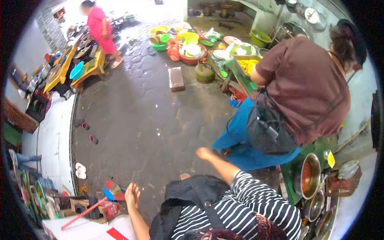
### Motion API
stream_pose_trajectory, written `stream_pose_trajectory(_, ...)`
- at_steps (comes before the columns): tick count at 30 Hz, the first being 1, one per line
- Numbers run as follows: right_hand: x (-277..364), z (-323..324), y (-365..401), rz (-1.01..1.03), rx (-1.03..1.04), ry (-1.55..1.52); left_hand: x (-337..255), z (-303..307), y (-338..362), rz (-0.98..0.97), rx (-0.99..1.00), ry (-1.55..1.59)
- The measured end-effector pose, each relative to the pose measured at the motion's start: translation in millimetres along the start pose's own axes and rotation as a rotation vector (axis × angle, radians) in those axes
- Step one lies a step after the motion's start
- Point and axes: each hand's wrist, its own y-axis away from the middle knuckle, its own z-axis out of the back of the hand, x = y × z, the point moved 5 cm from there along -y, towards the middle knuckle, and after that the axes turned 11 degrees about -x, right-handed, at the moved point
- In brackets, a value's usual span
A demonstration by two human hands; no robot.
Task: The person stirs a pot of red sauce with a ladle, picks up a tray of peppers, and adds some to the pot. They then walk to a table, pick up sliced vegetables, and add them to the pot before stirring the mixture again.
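Floor: dark, shiny paving (120,120), bordered on the left by a white tiled ledge (56,128).
Left hand (133,195): fingers extended and slightly parted, gripping nothing that shows; perhaps held out for balance.
Right hand (205,153): fingers seem loosely curled; I cannot tell whether anything is inside them. Nearest it are a co-worker's blue trousers (242,150).
Broom (90,209): or something like one, lying aslant just left of the left hand, red handle low, coloured head beside a carton (109,210).
Co-worker: brown shirt (306,88), bent over yellow food (247,66) in a tray, probably set at that edge for easy reach.
Red basin (192,61): holds white plates (193,50), likely gathered there to keep the dishes together.
Gas cylinder (205,73): upright on the floor near the basin, perhaps kept low for stability.
Metal bowl (310,161): reddish inside, at right; whether that is food is unclear.
Turquoise tub (77,70): on a yellow bench (96,62), probably to keep it off the paving; contents unclear.
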Motion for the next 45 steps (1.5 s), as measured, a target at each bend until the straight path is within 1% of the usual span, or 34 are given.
stream_pose_trajectory(1, 32, 11, -41, 0.033, -0.13, -0.12, 5, 6, -9, 0.049, -0.037, 0.067)
stream_pose_trajectory(2, 70, 34, -70, -0.03, -0.122, -0.346, 12, 15, -17, 0.094, -0.076, 0.135)
stream_pose_trajectory(3, 112, 63, -93, -0.032, -0.049, -0.501, 21, 23, -25, 0.189, -0.086, 0.175)
stream_pose_trajectory(4, 136, 66, -126, 0.02, -0.003, -0.568, 15, 17, -13, 0.214, -0.181, 0.174)
stream_pose_trajectory(5, 154, 69, -158, 0.072, 0.04, -0.636, 51, 47, -54, 0.135, -0.14, 0.148)
stream_pose_trajectory(7, 186, 98, -199, 0.194, 0.011, -0.587, 50, 35, -77, 0.263, -0.237, 0.085)
stream_pose_trajectory(8, 191, 113, -216, 0.162, 0.034, -0.549, 41, 17, -96, 0.316, -0.249, 0.057)
stream_pose_trajectory(9, 190, 121, -235, 0.124, 0.054, -0.511, 30, -3, -118, 0.351, -0.241, 0.021)
stream_pose_trajectory(10, 171, 95, -270, 0.118, 0.054, -0.569, 15, -26, -145, 0.37, -0.22, -0.016)
stream_pose_trajectory(12, 118, 72, -319, -0.004, 0.041, -0.553, -25, -79, -206, 0.386, -0.139, -0.108)
stream_pose_trajectory(13, 91, 73, -333, -0.072, 0.045, -0.538, -51, -108, -240, 0.351, -0.043, -0.153)
stream_pose_trajectory(15, 30, 93, -352, -0.292, 0.194, -0.277, -113, -184, -317, 0.211, 0.24, -0.231)
stream_pose_trajectory(16, -5, 107, -362, -0.373, -0.051, -0.409, -184, -272, -297, 0.203, -0.054, -0.08)
stream_pose_trajectory(17, -41, 121, -368, -0.447, -0.316, -0.533, -224, -331, -326, 0.107, 0.06, -0.233)
stream_pose_trajectory(18, -68, 145, -371, -0.518, -0.468, -0.635, -255, -384, -372, 0.026, 0.321, -0.18)
stream_pose_trajectory(19, -100, 172, -373, -0.583, -0.627, -0.73, -302, -463, -355, -0.08, 0.354, -0.229)
stream_pose_trajectory(21, -140, 245, -356, -0.746, -0.795, -1.068, -359, -579, -360, -0.202, 0.543, -0.353)
stream_pose_trajectory(23, -194, 283, -338, -0.923, -1.266, -1.282, -388, -682, -340, -0.35, 0.587, -0.439)
stream_pose_trajectory(24, -222, 299, -329, -0.951, -1.465, -1.303, -391, -728, -316, -0.367, 0.592, -0.419)
stream_pose_trajectory(25, -245, 308, -316, -0.977, -1.661, -1.315, -377, -760, -303, -0.371, 0.77, -0.448)
stream_pose_trajectory(27, -283, 325, -297, -0.75, -2.015, -1.723, -351, -828, -276, -0.391, 1.137, -0.497)
stream_pose_trajectory(28, -333, 308, -290, -0.661, -1.966, -1.887, -324, -851, -265, -0.245, 1.066, -0.526)
stream_pose_trajectory(29, -347, 317, -277, -0.926, -2.026, -1.687, -291, -861, -255, -0.095, 0.982, -0.566)
stream_pose_trajectory(30, -349, 332, -262, -1.049, -2.158, -1.675, -260, -867, -252, 0.006, 0.996, -0.636)
stream_pose_trajectory(31, -349, 353, -248, -1.166, -2.294, -1.655, -236, -878, -248, 0.103, 1.01, -0.702)
stream_pose_trajectory(33, -357, 384, -219, -1.266, -2.516, -1.626, -217, -899, -226, 0.185, 0.974, -0.804)
stream_pose_trajectory(34, -368, 383, -204, -1.278, -2.589, -1.642, -213, -914, -222, 0.206, 0.996, -0.82)
stream_pose_trajectory(35, -377, 384, -191, -1.419, -2.666, -1.701, -211, -926, -220, 0.226, 1.015, -0.837)
stream_pose_trajectory(37, -388, 386, -171, -1.536, -2.63, -1.66, -210, -956, -222, 0.242, 1.043, -0.869)
stream_pose_trajectory(38, -396, 382, -164, -1.525, -2.633, -1.602, -211, -977, -227, 0.237, 1.056, -0.883)
stream_pose_trajectory(41, -414, 368, -147, -1.609, -2.561, -1.669, -208, -1046, -229, 0.209, 1.028, -0.996)
stream_pose_trajectory(43, -414, 369, -141, -1.719, -2.619, -1.571, -195, -1095, -220, 0.261, 1.129, -1.068)
stream_pose_trajectory(44, -411, 373, -136, -1.778, -2.641, -1.513, -187, -1120, -215, 0.197, 1.187, -1.174)
stream_pose_trajectory(45, -410, 375, -134, -1.723, -2.703, -1.485, -177, -1141, -210, 0.136, 1.239, -1.271)
